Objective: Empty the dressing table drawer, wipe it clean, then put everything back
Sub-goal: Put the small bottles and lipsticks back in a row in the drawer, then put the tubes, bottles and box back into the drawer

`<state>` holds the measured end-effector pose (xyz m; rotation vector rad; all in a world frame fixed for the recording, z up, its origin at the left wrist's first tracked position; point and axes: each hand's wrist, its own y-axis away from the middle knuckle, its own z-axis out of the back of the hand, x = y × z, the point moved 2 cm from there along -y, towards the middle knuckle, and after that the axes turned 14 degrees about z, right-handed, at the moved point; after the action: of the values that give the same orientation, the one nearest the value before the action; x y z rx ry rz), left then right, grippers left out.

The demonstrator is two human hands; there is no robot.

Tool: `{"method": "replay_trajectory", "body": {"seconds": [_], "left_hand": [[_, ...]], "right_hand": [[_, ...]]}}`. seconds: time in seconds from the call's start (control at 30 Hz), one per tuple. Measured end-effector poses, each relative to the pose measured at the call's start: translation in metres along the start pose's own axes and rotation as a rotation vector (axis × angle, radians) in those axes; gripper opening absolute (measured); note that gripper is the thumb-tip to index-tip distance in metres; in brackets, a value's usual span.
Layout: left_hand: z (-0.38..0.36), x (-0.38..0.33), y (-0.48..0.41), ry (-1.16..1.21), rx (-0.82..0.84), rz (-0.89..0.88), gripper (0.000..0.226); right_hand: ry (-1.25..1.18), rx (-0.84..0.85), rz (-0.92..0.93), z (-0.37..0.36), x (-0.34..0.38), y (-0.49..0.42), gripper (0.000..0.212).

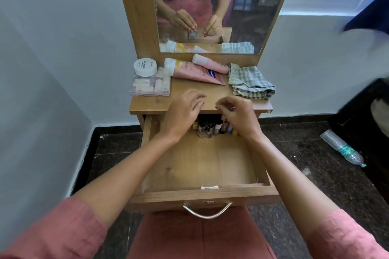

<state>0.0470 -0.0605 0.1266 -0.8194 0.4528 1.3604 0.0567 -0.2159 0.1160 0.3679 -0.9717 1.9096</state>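
We have the drawer (pixel 200 166) pulled wide open below the fingers. Its near floor is bare wood, and a cluster of nail polish bottles (pixel 210 127) stands at its back, directly beneath both hands. The left fingers (pixel 194 100) curl downward over the table (pixel 147 104) edge. From above we cannot see what they hold, but the mirror (pixel 242 17) shows them pinching a small bottle (pixel 192 33) by its top. We judge it is being lifted out to join the things set out on the table. The right fingers (pixel 224 104) are bunched with their tips pressed together; whether they pinch anything we cannot tell. Just beyond the fingers lie two pink tubes (pixel 195 72). Beyond and left of the left fingers, a white jar (pixel 145 66) sits on a clear box (pixel 150 87). Beyond and right of the right fingers a checked cloth (pixel 250 82) lies folded, kept near for the wiping. We judge the emptying partly done, since the bottles must come out first.
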Motion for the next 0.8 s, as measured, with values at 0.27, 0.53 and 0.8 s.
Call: {"method": "replay_trajectory", "body": {"seconds": [0.27,0.53,0.8], "left_hand": [[0.021,0.016,-0.067,-0.068,-0.132,0.091,0.024],[0.041,0.05,-0.104,-0.138,-0.031,0.139,0.046],[0.037,0.05,-0.118,-0.118,0.032,0.211,0.052]], "right_hand": [[0.015,-0.102,-0.05,0.002,-0.011,-0.066,0.016],[0.16,-0.047,-0.109,-0.007,-0.038,-0.106,0.039],[0.192,0.037,-0.096,-0.015,-0.055,-0.117,0.042]]}}
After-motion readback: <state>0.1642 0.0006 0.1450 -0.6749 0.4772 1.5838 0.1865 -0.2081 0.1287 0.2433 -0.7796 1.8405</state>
